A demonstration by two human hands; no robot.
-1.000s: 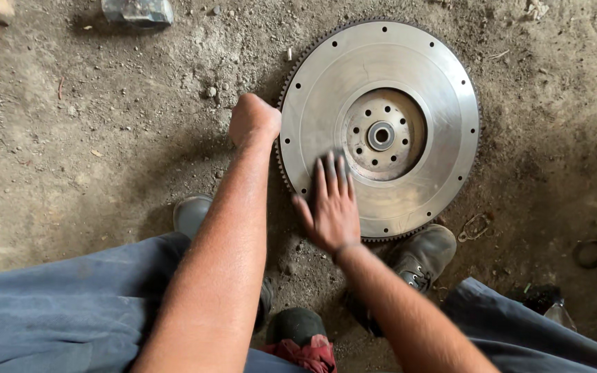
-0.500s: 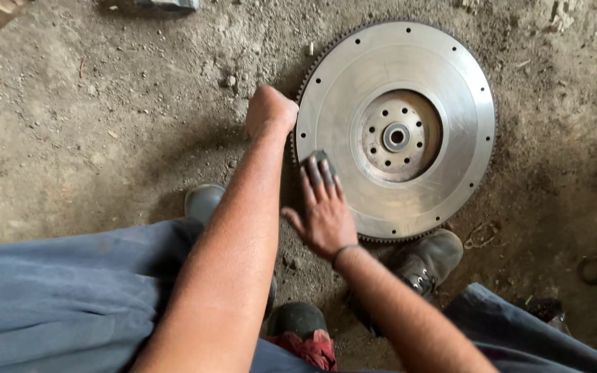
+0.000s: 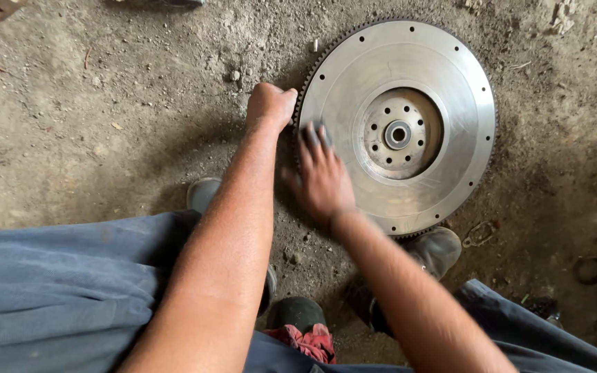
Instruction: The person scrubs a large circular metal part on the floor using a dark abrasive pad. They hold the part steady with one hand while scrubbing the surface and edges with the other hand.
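A round metal flywheel [image 3: 399, 124] lies flat on the dirt floor [image 3: 105, 124]. The left hand [image 3: 269, 105] is curled in a fist against its toothed left edge; what its fingers grip is hidden. The right hand [image 3: 323, 176], motion-blurred, rests open-palmed on the disc's face, holding nothing.

Smooth, matt-grey metal flywheel [image 3: 409, 83] lies on rough, dusty dirt floor [image 3: 105, 124].

A rough vehicle-repair workshop is indicated: a toothed steel flywheel [image 3: 399, 128] is laid flat on a dirty, stained earthen floor [image 3: 91, 124], small metal rings [image 3: 589, 269] are scattered at the right, and dusty work shoes [image 3: 437, 250] are worn.
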